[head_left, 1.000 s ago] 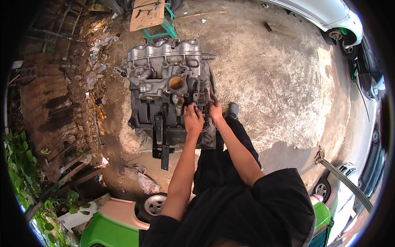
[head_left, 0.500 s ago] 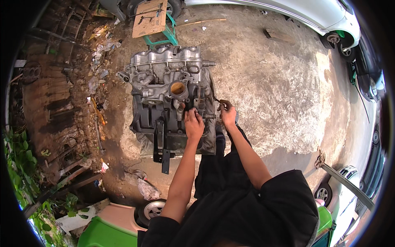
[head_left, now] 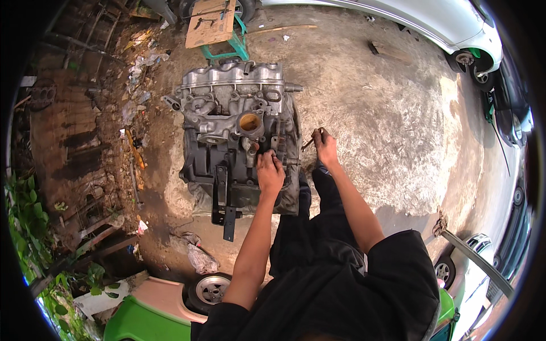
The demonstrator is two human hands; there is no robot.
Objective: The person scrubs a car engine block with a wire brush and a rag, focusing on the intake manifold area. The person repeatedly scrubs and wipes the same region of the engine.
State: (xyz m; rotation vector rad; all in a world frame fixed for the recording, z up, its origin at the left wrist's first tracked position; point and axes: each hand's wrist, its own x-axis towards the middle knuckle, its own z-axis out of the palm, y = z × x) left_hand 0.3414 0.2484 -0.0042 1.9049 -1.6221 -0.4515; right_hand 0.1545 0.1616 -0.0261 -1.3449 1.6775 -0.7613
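Note:
An engine (head_left: 227, 113) stands upright in front of me, with a silver ribbed cover along its far side and a dark block nearer to me. My left hand (head_left: 270, 173) reaches onto its near right part, just below the round brownish throat opening (head_left: 250, 122). Its fingers are curled against the metal; whatever they pinch is hidden. Off the engine's right side, over the floor, my right hand (head_left: 325, 149) grips a thin dark rod-like tool (head_left: 307, 145). The tool's tip points left toward the engine without touching it, and its exact kind is too small to make out.
A dark bracket (head_left: 228, 221) sticks out of the engine's near side. Behind it, a green stool (head_left: 239, 48) carries a board (head_left: 213, 34) with small tools. Debris (head_left: 136, 148) lines the left, a loose wheel (head_left: 210, 291) lies near me, and cars (head_left: 398, 20) stand around.
My right hand has moved up and to the right, away from the engine, with the tool in it. My left hand stays at about the same spot on the engine.

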